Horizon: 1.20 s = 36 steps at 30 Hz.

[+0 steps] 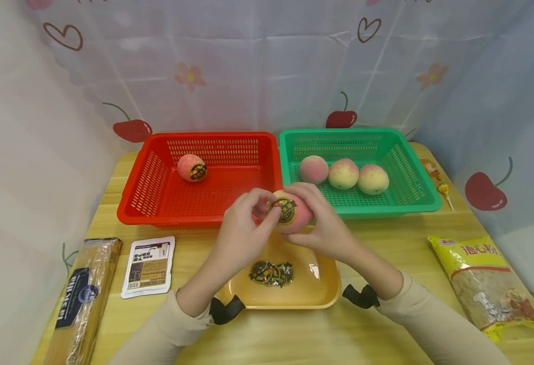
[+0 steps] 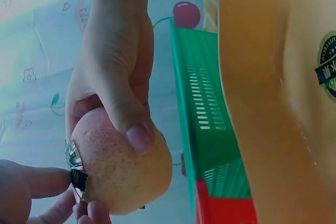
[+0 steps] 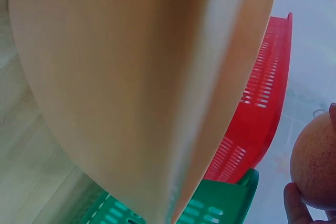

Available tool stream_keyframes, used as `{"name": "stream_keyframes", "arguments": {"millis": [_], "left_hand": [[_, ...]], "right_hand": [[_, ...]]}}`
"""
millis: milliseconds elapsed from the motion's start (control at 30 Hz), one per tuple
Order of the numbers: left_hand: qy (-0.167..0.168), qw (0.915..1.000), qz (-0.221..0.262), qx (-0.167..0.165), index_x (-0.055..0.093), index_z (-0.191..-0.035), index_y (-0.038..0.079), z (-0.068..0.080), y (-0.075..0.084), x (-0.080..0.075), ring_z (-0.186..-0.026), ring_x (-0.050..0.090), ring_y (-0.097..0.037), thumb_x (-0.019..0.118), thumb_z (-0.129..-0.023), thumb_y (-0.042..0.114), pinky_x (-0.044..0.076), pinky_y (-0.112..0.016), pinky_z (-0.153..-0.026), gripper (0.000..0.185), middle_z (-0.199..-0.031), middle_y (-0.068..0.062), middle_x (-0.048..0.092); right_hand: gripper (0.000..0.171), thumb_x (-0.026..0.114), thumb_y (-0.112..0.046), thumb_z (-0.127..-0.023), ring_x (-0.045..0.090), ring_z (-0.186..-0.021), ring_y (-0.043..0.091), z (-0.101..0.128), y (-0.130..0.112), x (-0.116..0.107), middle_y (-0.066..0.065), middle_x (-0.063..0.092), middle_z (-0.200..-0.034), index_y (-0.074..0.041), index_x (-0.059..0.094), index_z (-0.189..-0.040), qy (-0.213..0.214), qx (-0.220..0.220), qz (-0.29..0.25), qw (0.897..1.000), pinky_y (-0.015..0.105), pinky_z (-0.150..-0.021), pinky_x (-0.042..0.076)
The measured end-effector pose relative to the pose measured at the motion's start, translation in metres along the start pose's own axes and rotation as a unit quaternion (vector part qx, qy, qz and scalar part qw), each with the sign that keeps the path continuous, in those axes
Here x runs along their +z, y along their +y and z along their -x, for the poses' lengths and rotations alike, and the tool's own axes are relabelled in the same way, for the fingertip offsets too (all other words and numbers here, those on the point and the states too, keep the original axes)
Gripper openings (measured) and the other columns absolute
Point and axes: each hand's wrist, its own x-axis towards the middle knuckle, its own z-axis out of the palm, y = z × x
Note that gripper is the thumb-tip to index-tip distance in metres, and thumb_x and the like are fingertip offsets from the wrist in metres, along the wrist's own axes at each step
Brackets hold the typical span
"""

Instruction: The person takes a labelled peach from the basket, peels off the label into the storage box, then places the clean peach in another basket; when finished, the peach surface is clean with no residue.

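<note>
My right hand (image 1: 319, 223) grips a pink-and-yellow peach (image 1: 299, 215) over the tray, thumb below and fingers over the top. A round black-and-gold sticker (image 1: 284, 210) lies on the peach's near face. At the sticker's left edge are the bent fingers and thumb of my left hand (image 1: 246, 223). The left wrist view shows the thumb against the dark tab of the sticker (image 2: 77, 174), with other fingertips just under it. Beneath the hands, a tan tray (image 1: 317, 291) holds several more stickers (image 1: 271, 274). Only part of the peach (image 3: 315, 163) shows in the right wrist view.
Behind the hands, a red basket (image 1: 203, 219) contains one stickered peach (image 1: 191, 167). Beside it, a green basket (image 1: 413, 208) contains three plain peaches (image 1: 343, 174). Noodles (image 1: 81, 299) and a white packet (image 1: 149, 266) lie left; a yellow bag (image 1: 490, 284) and lollipop (image 1: 445, 191) lie right.
</note>
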Motion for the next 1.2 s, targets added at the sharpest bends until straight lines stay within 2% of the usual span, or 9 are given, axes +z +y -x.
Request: {"name": "stream_keyframes", "arguments": {"millis": [200,300,533,667,800,967,1100,1200], "left_hand": [[-0.021,0.9968,0.072,-0.03,0.066,-0.103,0.019,-0.003,-0.003,0.0,-0.075,0.058,-0.019,0.068,-0.093,0.017,0.054,-0.028,-0.068,0.01,-0.084,-0.003,0.057],[-0.027,0.9946,0.094,-0.034,0.068,-0.105,0.017,-0.002,-0.002,-0.001,-0.074,0.059,-0.02,0.068,-0.093,0.015,0.053,-0.026,-0.065,0.012,-0.086,-0.004,0.06],[-0.031,0.9927,0.111,-0.034,0.071,-0.106,0.021,0.004,-0.002,-0.007,-0.072,0.058,-0.02,0.068,-0.094,0.018,0.049,-0.023,-0.058,0.013,-0.086,0.0,0.066],[-0.032,0.9922,0.111,-0.044,0.072,-0.106,0.019,0.011,-0.011,-0.012,-0.071,0.058,-0.02,0.068,-0.093,0.016,0.048,-0.023,-0.057,0.014,-0.085,-0.003,0.065],[-0.056,0.9928,0.079,-0.071,0.073,-0.104,0.017,0.019,-0.028,-0.011,-0.071,0.058,-0.017,0.07,-0.091,0.014,0.048,-0.022,-0.057,0.014,-0.083,-0.004,0.068],[-0.125,0.9879,0.005,-0.092,0.074,-0.101,0.016,0.028,-0.055,-0.002,-0.069,0.06,-0.01,0.071,-0.089,0.011,0.051,-0.023,-0.059,0.013,-0.084,0.001,0.07],[-0.182,0.9794,-0.062,-0.061,0.073,-0.1,0.014,0.033,-0.069,0.008,-0.067,0.058,-0.008,0.069,-0.09,0.007,0.05,-0.022,-0.055,0.013,-0.086,0.002,0.07],[-0.205,0.9723,-0.111,-0.015,0.072,-0.099,0.012,0.034,-0.076,0.017,-0.068,0.057,-0.007,0.068,-0.089,0.003,0.049,-0.022,-0.059,0.014,-0.09,0.002,0.071]], "right_hand": [[0.077,0.087,-0.008,-0.072,0.044,-0.132,0.015,0.001,0.002,0.0,-0.001,0.046,-0.144,-0.018,0.051,-0.14,-0.017,0.001,0.039,0.999,0.036,-0.103,0.051],[0.078,0.088,-0.008,-0.072,0.044,-0.133,0.016,0.002,0.003,0.0,0.0,0.046,-0.144,-0.018,0.051,-0.14,-0.023,0.002,0.048,0.999,0.038,-0.103,0.052],[0.08,0.089,-0.011,-0.071,0.046,-0.131,0.018,0.008,0.007,-0.005,0.0,0.046,-0.145,-0.019,0.05,-0.141,-0.007,0.015,0.04,0.999,0.043,-0.102,0.052],[0.081,0.09,-0.013,-0.071,0.049,-0.128,0.018,0.013,0.011,-0.01,0.0,0.046,-0.144,-0.017,0.05,-0.141,0.002,0.033,0.032,0.999,0.045,-0.102,0.052],[0.082,0.091,-0.015,-0.07,0.051,-0.124,0.016,0.018,0.014,-0.016,-0.001,0.048,-0.142,-0.017,0.05,-0.141,0.014,0.049,0.02,0.998,0.041,-0.101,0.052],[0.086,0.093,-0.018,-0.067,0.052,-0.121,0.011,0.026,0.017,-0.022,-0.006,0.049,-0.14,-0.025,0.05,-0.141,0.031,0.072,0.007,0.997,0.028,-0.099,0.051],[0.088,0.094,-0.019,-0.066,0.052,-0.121,0.008,0.03,0.018,-0.025,-0.01,0.049,-0.14,-0.03,0.049,-0.141,0.038,0.086,0.007,0.995,0.024,-0.099,0.049],[0.089,0.093,-0.018,-0.067,0.053,-0.121,0.008,0.031,0.017,-0.026,-0.01,0.049,-0.14,-0.031,0.048,-0.142,0.038,0.092,0.003,0.995,0.024,-0.099,0.05]]}}
